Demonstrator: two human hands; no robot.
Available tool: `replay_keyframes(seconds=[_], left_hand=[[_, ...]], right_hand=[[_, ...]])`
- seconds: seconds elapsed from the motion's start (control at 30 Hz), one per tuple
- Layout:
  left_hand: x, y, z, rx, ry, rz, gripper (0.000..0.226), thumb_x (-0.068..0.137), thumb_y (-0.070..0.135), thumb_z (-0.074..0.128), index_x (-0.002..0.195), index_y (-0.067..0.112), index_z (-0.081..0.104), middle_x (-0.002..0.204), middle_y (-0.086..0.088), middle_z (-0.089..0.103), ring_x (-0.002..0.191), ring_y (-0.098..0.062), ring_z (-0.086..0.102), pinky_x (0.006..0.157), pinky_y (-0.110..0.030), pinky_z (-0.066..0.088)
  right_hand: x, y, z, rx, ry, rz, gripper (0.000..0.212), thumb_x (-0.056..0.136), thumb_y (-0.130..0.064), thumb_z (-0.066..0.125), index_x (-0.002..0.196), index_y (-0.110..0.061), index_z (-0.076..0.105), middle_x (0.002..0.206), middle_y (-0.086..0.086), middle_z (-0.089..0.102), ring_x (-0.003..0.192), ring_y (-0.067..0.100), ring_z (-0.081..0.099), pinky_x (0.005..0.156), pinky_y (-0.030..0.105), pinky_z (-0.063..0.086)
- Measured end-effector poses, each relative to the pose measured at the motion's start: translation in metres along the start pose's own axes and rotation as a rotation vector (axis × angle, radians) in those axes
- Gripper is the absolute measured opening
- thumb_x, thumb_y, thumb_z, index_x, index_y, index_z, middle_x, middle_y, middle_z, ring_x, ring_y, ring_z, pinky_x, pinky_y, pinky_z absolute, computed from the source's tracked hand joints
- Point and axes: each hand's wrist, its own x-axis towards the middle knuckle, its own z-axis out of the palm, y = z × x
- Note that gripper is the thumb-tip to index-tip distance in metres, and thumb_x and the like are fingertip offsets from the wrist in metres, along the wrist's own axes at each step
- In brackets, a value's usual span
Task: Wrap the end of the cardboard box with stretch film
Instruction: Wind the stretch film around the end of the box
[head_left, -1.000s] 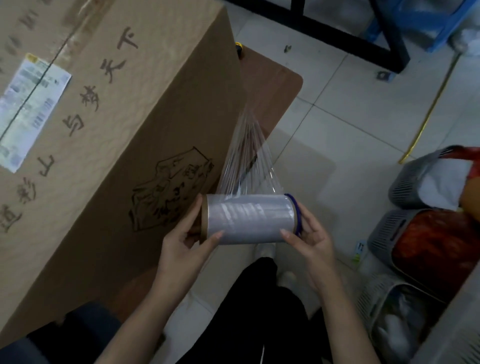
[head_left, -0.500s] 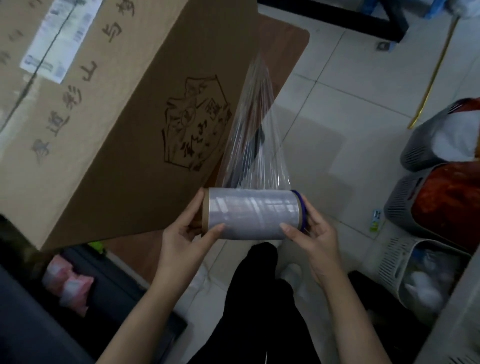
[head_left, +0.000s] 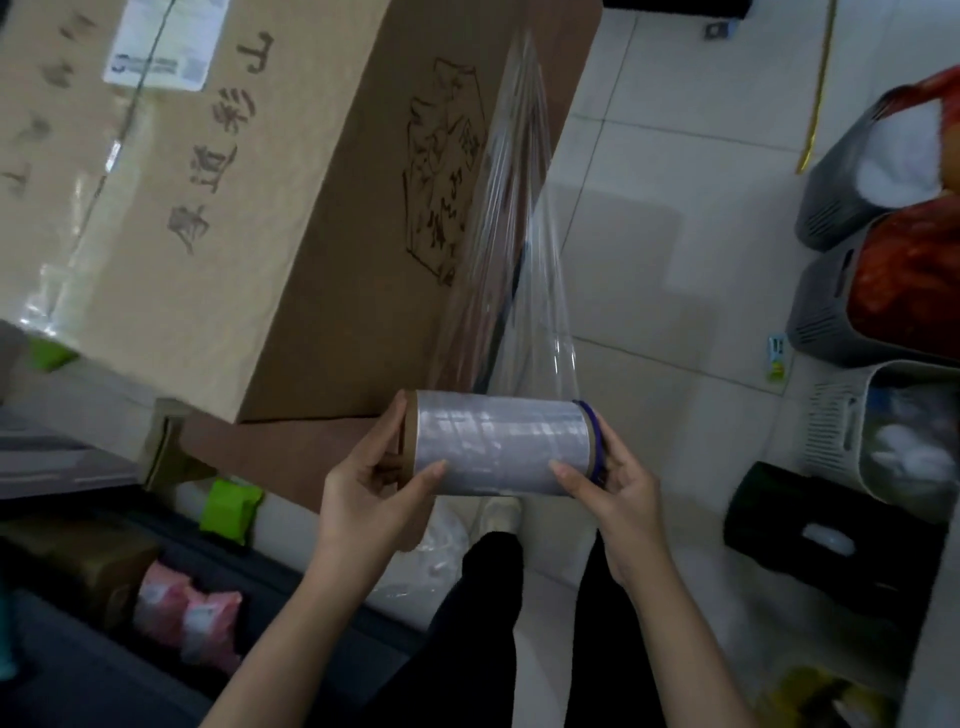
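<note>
A large cardboard box (head_left: 291, 218) with dark printed characters and a white label fills the upper left, resting on a brown board (head_left: 291, 457). A roll of stretch film (head_left: 501, 449) lies level just below the box's near end. My left hand (head_left: 374, 483) grips its left end, thumb on the film. My right hand (head_left: 613, 483) grips the right end by the blue-rimmed core. A clear sheet of film (head_left: 519, 249) runs taut from the roll up to the box's far corner, lying along the end face.
Grey baskets (head_left: 826, 312) with red and white contents stand at the right on the tiled floor (head_left: 660, 208), a black box (head_left: 810, 540) below them. Green and pink packets (head_left: 228, 506) lie at lower left under the board. My dark trouser legs are at bottom centre.
The view has shifted so the box sits higher and farther left. The film sheet between roll and box has grown longer. Both hands keep the same hold on the roll.
</note>
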Motion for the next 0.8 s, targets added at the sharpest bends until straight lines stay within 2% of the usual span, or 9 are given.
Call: replay_keyframes(seconds=[0.03, 0.07, 0.1, 0.23, 0.43, 0.53, 0.57, 0.67, 0.8], left_hand=[[-0.001, -0.002, -0.009, 0.022, -0.011, 0.010, 0.066, 0.076, 0.001, 0.072, 0.134, 0.018, 0.047, 0.109, -0.002, 0.062, 0.073, 0.012, 0.060, 0.067, -0.002, 0.043], [-0.001, -0.003, -0.016, 0.048, -0.028, 0.022, 0.066, 0.076, 0.003, 0.072, 0.134, 0.020, 0.047, 0.085, -0.016, 0.059, 0.068, 0.012, 0.057, 0.065, -0.002, 0.042], [-0.001, -0.005, -0.023, 0.064, -0.054, 0.026, 0.065, 0.076, 0.005, 0.072, 0.134, 0.022, 0.047, 0.069, 0.000, 0.062, 0.069, 0.010, 0.057, 0.067, -0.002, 0.043], [-0.005, -0.013, -0.036, 0.026, -0.136, 0.002, 0.065, 0.077, 0.007, 0.071, 0.135, 0.022, 0.047, 0.107, 0.002, 0.067, 0.102, -0.006, 0.063, 0.086, -0.015, 0.049], [-0.013, -0.020, -0.042, -0.004, -0.152, 0.029, 0.067, 0.077, 0.003, 0.070, 0.137, 0.019, 0.045, 0.115, -0.006, 0.067, 0.106, -0.013, 0.063, 0.091, -0.023, 0.050], [-0.018, -0.022, -0.049, 0.011, -0.135, 0.061, 0.066, 0.076, 0.005, 0.071, 0.135, 0.018, 0.046, 0.108, -0.015, 0.069, 0.088, 0.001, 0.064, 0.077, -0.012, 0.050], [-0.020, -0.024, -0.053, 0.019, -0.129, 0.071, 0.065, 0.075, 0.006, 0.072, 0.134, 0.019, 0.047, 0.119, -0.018, 0.058, 0.087, 0.004, 0.064, 0.074, -0.009, 0.049], [-0.027, -0.036, -0.065, 0.035, -0.130, 0.083, 0.065, 0.073, 0.011, 0.073, 0.133, 0.022, 0.048, 0.116, -0.012, 0.065, 0.105, 0.001, 0.059, 0.079, -0.009, 0.049], [-0.021, -0.058, -0.079, 0.107, -0.153, 0.072, 0.066, 0.076, 0.008, 0.073, 0.134, 0.022, 0.047, 0.119, -0.001, 0.065, 0.106, -0.002, 0.061, 0.083, -0.013, 0.050]], right_hand=[[-0.007, 0.007, 0.008, 0.008, 0.024, -0.008, 0.063, 0.068, -0.003, 0.076, 0.126, -0.019, 0.058, 0.112, -0.006, 0.070, 0.099, 0.003, 0.066, 0.077, 0.014, 0.051], [-0.013, 0.013, 0.014, 0.013, 0.046, -0.021, 0.062, 0.067, -0.010, 0.077, 0.125, -0.019, 0.060, 0.110, -0.006, 0.072, 0.100, 0.005, 0.066, 0.078, 0.014, 0.051], [-0.019, 0.018, 0.020, 0.023, 0.068, -0.032, 0.060, 0.066, -0.014, 0.078, 0.123, -0.020, 0.061, 0.110, -0.006, 0.073, 0.102, 0.007, 0.066, 0.078, 0.015, 0.051], [-0.033, 0.034, 0.033, 0.061, 0.136, -0.068, 0.064, 0.068, -0.022, 0.079, 0.128, -0.015, 0.058, 0.116, -0.003, 0.070, 0.108, 0.012, 0.065, 0.082, 0.015, 0.050], [-0.046, 0.041, 0.043, 0.113, 0.158, -0.128, 0.067, 0.069, -0.015, 0.076, 0.132, -0.011, 0.054, 0.118, 0.000, 0.069, 0.110, 0.013, 0.064, 0.085, 0.018, 0.051], [-0.055, 0.049, 0.051, 0.136, 0.142, -0.133, 0.062, 0.069, -0.015, 0.076, 0.128, -0.015, 0.057, 0.115, -0.004, 0.071, 0.107, 0.011, 0.065, 0.083, 0.017, 0.050], [-0.059, 0.053, 0.053, 0.142, 0.135, -0.128, 0.059, 0.070, -0.016, 0.077, 0.126, -0.019, 0.059, 0.114, -0.005, 0.071, 0.107, 0.011, 0.065, 0.083, 0.016, 0.050], [-0.066, 0.072, 0.063, 0.161, 0.131, -0.088, 0.051, 0.072, -0.018, 0.078, 0.120, -0.023, 0.063, 0.114, -0.003, 0.071, 0.107, 0.012, 0.066, 0.083, 0.018, 0.051], [-0.067, 0.098, 0.079, 0.182, 0.164, -0.026, 0.048, 0.072, -0.026, 0.078, 0.118, -0.024, 0.064, 0.109, -0.005, 0.073, 0.102, 0.009, 0.067, 0.080, 0.017, 0.051]])
